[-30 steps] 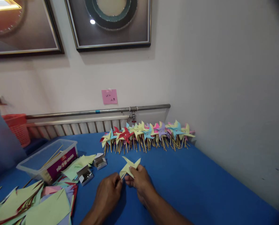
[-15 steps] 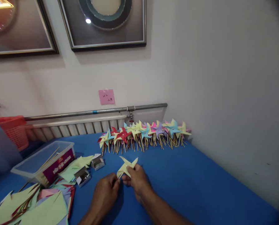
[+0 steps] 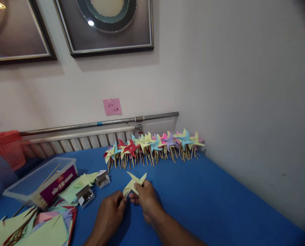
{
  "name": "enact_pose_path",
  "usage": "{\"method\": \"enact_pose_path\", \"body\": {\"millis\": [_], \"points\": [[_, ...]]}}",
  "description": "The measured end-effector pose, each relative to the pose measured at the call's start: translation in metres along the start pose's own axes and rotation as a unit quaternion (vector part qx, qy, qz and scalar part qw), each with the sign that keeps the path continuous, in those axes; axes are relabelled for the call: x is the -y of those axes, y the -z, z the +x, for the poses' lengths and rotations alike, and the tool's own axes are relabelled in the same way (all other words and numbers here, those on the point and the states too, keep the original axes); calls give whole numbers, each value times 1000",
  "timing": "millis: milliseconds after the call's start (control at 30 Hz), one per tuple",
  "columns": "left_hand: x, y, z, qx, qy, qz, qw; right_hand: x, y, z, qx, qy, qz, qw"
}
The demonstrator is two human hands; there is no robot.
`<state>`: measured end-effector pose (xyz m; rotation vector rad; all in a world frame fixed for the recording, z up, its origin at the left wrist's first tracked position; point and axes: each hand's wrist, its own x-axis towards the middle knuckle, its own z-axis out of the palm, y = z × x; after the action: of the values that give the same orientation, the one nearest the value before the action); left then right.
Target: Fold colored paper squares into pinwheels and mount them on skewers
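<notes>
A pale yellow paper pinwheel (image 3: pixel 133 182) is held just above the blue table (image 3: pixel 209 198) at centre. My right hand (image 3: pixel 146 198) pinches its lower right blade with closed fingers. My left hand (image 3: pixel 110 213) is closed on the lower end of the pinwheel, where a thin stick seems to run. A row of several finished pinwheels (image 3: pixel 152 147) in yellow, red, blue, pink and purple leans on sticks along the wall behind.
A clear plastic box (image 3: pixel 39 181) holding wooden sticks stands at the left. Two small open boxes (image 3: pixel 85 196) (image 3: pixel 102 179) lie beside loose green paper. A stack of cut coloured sheets (image 3: pixel 39 229) fills the lower left. A red basket (image 3: pixel 6 147) sits far left, with a radiator and pipe behind.
The view has drifted, so everything sits slightly further left and lower. Both hands keep their hold on the yellow pinwheel, with little change in pose.
</notes>
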<state>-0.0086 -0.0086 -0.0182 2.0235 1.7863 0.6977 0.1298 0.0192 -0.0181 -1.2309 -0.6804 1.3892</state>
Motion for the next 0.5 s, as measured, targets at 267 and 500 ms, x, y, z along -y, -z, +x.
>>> {"method": "enact_pose_path", "body": {"millis": [267, 500], "points": [[-2, 2, -1, -1, -6, -1, 1000, 1, -1, 0, 1, -6, 4, 1000], [0, 0, 0, 0, -1, -9, 1000, 3, 0, -1, 1, -5, -1, 1000]]}}
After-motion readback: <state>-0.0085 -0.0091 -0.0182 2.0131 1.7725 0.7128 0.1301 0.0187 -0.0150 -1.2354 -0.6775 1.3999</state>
